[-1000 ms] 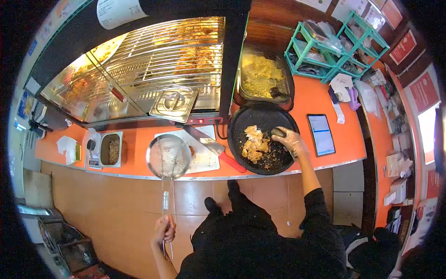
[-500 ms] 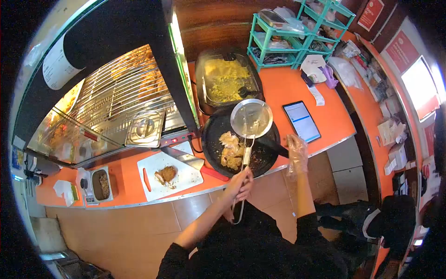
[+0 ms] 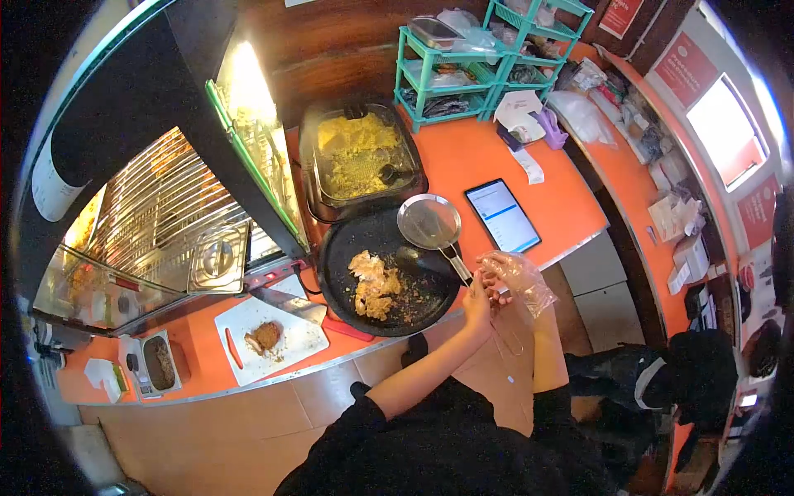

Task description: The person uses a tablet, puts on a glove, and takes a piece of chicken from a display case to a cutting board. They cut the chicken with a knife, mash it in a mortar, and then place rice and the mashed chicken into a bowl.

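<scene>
My left hand is closed around the long handle of a round mesh strainer. The strainer's bowl hangs over the right edge of a black frying pan. Pieces of breaded, cooked meat and crumbs lie in the pan. My right hand, in a loose clear plastic glove, is right beside the left one, its fingers curled in near the strainer handle. What those fingers grip is hidden.
A phone-like tablet lies right of the strainer. Behind the pan sits a tray of yellow food. To the left are a white cutting board with a breaded piece, a knife and a heated display case. Green racks stand behind.
The strainer has swung from above the pan's meat toward the right edge. My left hand has moved right and up beside my right hand, whose fingers have curled in. The view has shifted.
</scene>
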Demonstrator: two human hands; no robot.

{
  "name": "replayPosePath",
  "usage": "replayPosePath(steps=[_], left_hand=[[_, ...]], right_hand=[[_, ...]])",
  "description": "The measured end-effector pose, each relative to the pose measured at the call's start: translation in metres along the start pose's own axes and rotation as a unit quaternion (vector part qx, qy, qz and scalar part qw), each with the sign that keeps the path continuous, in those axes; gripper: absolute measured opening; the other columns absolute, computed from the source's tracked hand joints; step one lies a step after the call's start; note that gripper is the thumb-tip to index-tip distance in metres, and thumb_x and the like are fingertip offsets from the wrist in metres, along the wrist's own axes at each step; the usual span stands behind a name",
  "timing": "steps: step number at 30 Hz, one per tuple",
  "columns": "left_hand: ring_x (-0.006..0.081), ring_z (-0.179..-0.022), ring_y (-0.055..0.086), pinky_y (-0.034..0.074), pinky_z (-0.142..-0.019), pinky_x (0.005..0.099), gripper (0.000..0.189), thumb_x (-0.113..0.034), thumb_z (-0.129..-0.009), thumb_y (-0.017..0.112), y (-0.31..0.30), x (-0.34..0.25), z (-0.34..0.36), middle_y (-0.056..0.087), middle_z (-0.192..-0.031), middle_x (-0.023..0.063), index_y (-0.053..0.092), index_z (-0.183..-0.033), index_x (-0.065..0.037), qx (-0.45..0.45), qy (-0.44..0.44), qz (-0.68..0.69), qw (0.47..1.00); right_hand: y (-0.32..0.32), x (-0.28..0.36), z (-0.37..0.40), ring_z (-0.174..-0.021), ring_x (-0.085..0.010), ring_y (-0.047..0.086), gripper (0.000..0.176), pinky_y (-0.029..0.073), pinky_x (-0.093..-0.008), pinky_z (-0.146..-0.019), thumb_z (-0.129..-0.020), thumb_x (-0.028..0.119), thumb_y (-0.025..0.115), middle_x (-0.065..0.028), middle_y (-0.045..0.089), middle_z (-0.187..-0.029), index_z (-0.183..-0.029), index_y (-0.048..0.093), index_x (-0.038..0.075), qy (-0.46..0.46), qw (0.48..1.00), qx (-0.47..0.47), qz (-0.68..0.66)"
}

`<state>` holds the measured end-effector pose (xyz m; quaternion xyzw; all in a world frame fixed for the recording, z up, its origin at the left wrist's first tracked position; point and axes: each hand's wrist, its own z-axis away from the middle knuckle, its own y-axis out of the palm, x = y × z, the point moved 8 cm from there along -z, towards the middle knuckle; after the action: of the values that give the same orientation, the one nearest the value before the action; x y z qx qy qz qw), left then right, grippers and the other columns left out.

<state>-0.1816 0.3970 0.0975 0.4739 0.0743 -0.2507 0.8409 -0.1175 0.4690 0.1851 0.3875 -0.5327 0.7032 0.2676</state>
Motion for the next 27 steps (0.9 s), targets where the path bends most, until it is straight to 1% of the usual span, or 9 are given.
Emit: replayPosePath(steps=[3,12,13,15,16,18,22,25,27], left_hand=[[0.0185,-0.059,0.058,0.056,-0.064,0.0363,0.043,-0.046,-0.096,0.053,-0.021,0.011,-0.014,0.051,-0.069,0.0064,0.049,-0.100,-0.003,-0.045,0.016,-0.020,0.999],[0.0143,-0.075,0.059,0.048,-0.061,0.0274,0.032,-0.038,-0.095,0.059,-0.066,-0.005,0.000,0.055,-0.085,0.0050,0.050,-0.095,-0.006,-0.174,-0.019,-0.057,0.983],[0.0143,-0.075,0.059,0.048,-0.061,0.0274,0.032,-0.038,-0.095,0.059,-0.067,-0.007,0.012,0.055,-0.085,0.0050,0.050,-0.095,-0.006,-0.180,-0.012,-0.052,0.982],[0.0136,-0.087,0.057,0.048,-0.076,0.0279,0.028,-0.029,-0.096,0.057,-0.045,-0.048,0.051,0.055,-0.097,0.0050,0.050,-0.104,-0.003,-0.159,0.217,-0.297,0.916],[0.0136,-0.087,0.057,0.048,-0.076,0.0279,0.028,-0.029,-0.096,0.057,-0.036,-0.058,0.072,0.055,-0.097,0.0050,0.050,-0.104,-0.003,-0.172,0.223,-0.290,0.915],[0.0196,-0.117,0.046,0.038,-0.101,0.0364,0.050,-0.032,-0.097,0.051,0.043,-0.063,0.109,0.049,-0.115,0.0094,0.038,-0.135,-0.001,0.156,0.258,-0.424,0.854],[0.0215,-0.127,0.040,0.033,-0.108,0.0363,0.055,-0.025,-0.098,0.050,0.075,-0.076,0.120,0.043,-0.127,0.0115,0.030,-0.143,0.000,0.121,0.373,-0.396,0.830],[0.0208,-0.120,0.046,0.037,-0.102,0.0349,0.046,-0.017,-0.098,0.051,0.054,-0.084,0.093,0.042,-0.133,0.0121,0.039,-0.139,0.002,0.059,0.384,-0.371,0.844],[0.0184,-0.113,0.049,0.039,-0.100,0.0332,0.037,-0.016,-0.098,0.050,0.030,-0.072,0.086,0.050,-0.124,0.0097,0.047,-0.131,0.002,0.093,0.307,-0.365,0.874]], right_hand=[[0.005,0.001,-0.007,-0.091,-0.0219,0.066,0.029,0.052,-0.0324,-0.081,-0.094,0.026,0.059,-0.0114,0.070,-0.106,-0.113,0.068,0.007,-0.120,0.990,0.025,0.064],[-0.001,0.034,-0.038,-0.099,-0.0093,0.061,0.025,0.048,-0.0280,-0.087,-0.094,0.017,0.062,-0.0096,0.069,-0.110,-0.116,0.067,0.005,-0.100,0.985,0.029,-0.137],[-0.003,0.049,-0.040,-0.101,-0.0166,0.064,0.029,0.048,-0.0303,-0.088,-0.094,0.020,0.062,-0.0121,0.068,-0.111,-0.119,0.065,0.006,-0.143,0.981,0.004,-0.128],[0.006,0.068,-0.056,-0.102,-0.0221,0.064,0.033,0.048,-0.0332,-0.090,-0.094,0.023,0.061,-0.0137,0.067,-0.113,-0.123,0.063,0.007,-0.120,0.984,-0.038,-0.130],[0.007,0.075,-0.064,-0.103,-0.0275,0.064,0.037,0.047,-0.0362,-0.092,-0.094,0.027,0.061,-0.0153,0.066,-0.115,-0.126,0.060,0.009,-0.095,0.983,-0.085,-0.130],[0.012,0.116,-0.078,-0.104,-0.0317,0.063,0.041,0.046,-0.0395,-0.093,-0.094,0.030,0.059,-0.0170,0.066,-0.114,-0.129,0.057,0.009,-0.148,0.979,-0.140,-0.006],[0.022,0.156,-0.099,-0.106,-0.0350,0.061,0.046,0.044,-0.0452,-0.095,-0.094,0.036,0.055,-0.0188,0.065,-0.113,-0.132,0.052,0.010,-0.250,0.930,-0.209,0.168],[0.003,0.070,-0.125,-0.091,-0.0362,0.066,0.036,0.049,-0.0475,-0.081,-0.093,0.039,0.056,-0.0205,0.068,-0.090,-0.104,0.067,0.006,-0.066,0.976,-0.142,0.151],[0.002,0.033,-0.088,-0.076,-0.0353,0.065,0.037,0.050,-0.0457,-0.071,-0.090,0.040,0.060,-0.0191,0.066,-0.076,-0.089,0.067,0.004,0.136,0.949,0.061,0.277]])
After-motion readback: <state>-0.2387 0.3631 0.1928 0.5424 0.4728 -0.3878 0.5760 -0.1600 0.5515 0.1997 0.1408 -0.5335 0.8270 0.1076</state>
